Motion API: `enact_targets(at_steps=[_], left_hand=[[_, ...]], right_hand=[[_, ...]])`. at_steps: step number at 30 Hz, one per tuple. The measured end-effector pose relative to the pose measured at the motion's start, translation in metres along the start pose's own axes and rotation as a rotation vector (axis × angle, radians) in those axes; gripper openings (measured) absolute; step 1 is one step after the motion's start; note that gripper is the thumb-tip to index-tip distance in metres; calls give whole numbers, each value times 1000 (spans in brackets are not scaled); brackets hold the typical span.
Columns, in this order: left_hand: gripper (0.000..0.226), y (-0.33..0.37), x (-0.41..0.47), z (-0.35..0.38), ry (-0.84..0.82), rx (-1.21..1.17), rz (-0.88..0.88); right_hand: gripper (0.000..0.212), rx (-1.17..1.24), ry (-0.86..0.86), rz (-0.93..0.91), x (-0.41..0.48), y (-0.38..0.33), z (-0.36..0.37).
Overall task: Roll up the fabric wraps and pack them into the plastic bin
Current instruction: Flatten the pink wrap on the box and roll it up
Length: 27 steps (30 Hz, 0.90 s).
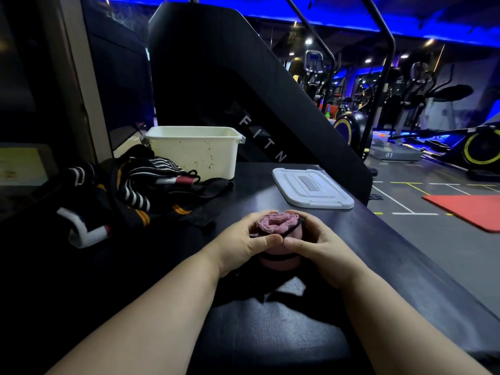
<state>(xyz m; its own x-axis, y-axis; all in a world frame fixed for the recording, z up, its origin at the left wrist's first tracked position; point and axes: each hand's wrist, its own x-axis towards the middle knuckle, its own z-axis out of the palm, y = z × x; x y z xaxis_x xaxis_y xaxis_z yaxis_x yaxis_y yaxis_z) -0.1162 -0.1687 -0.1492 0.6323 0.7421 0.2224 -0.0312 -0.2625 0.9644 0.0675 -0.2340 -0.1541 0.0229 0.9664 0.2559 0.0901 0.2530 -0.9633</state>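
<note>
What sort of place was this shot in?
Most likely a gym: exercise bikes stand in the background, a red mat lies on the marked floor, and the black machine behind the bin reads FITN.

Lane of tabletop (pixel 251 190) to the plastic bin (pixel 193 151) between wrap heap (pixel 135 185) left and lid (pixel 311 188) right.

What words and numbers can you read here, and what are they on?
"F I T N": white letters on the black machine panel; the word runs on behind the table.
"01": on the grey platform on the floor.
Label on the striped wrap: too blurred to read.
</note>
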Motion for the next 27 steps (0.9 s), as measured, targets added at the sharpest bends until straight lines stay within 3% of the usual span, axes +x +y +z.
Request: enact_targets(at_steps=[3, 8, 20, 24, 27], left_hand=[[61, 1, 0, 0, 2, -4, 1], [59, 2, -3, -1, -21, -41, -2], [50, 5, -4, 1, 12, -14, 16], [50, 5, -5, 2, 27, 17, 21], [50, 3, -3, 0, 25, 24, 26]], right_hand=[[90, -22, -39, 5, 1, 1, -1], [73, -78, -63, 6, 0, 0, -5], [67, -117, -53, 15, -1, -3, -3], [77, -243, -4, 9, -2, -2, -1], [71, -324, 32, 1, -3, -5, 1]])
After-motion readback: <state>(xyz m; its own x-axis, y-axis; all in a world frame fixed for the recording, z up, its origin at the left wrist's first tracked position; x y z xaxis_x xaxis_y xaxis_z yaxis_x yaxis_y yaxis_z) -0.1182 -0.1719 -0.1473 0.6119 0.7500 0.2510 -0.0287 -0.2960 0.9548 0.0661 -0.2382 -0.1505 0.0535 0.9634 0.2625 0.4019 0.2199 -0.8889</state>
